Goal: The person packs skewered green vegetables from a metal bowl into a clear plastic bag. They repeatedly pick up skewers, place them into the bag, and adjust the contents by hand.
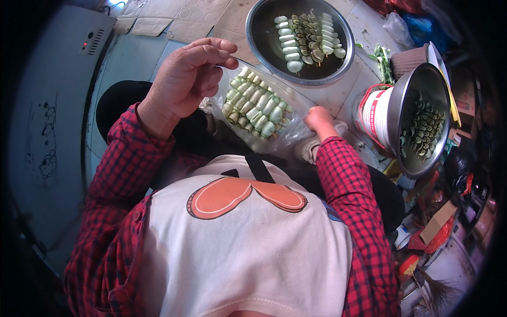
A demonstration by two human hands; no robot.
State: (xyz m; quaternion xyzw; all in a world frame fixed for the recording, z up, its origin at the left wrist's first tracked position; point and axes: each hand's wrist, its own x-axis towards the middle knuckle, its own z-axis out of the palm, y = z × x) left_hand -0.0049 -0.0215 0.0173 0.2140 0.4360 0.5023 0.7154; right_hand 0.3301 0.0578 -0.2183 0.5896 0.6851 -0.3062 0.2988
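A clear plastic bag [293, 93] lies before me between my feet, with several skewers of sliced pale green vegetable [255, 104] laid side by side in it. My right hand [319, 119] is closed on the bag's right edge, beside a light-coloured shoe [307, 149]. Above the bag's upper left corner, my left hand [194, 75] is raised with bent fingers; whether the fingertips hold the plastic cannot be made out. Just beyond the bag stands a wide metal basin [253, 47] of liquid, holding pale skewers [289, 45] and darker sliced ones [311, 37].
At right, a tilted metal bowl [401, 79] with more sliced skewers [424, 126] rests on a white bucket [376, 113]. Leafy greens [382, 63] lie behind it. A white appliance [55, 119] stands at left. Flattened cardboard [190, 23] covers floor tiles; clutter [439, 226] fills the lower right.
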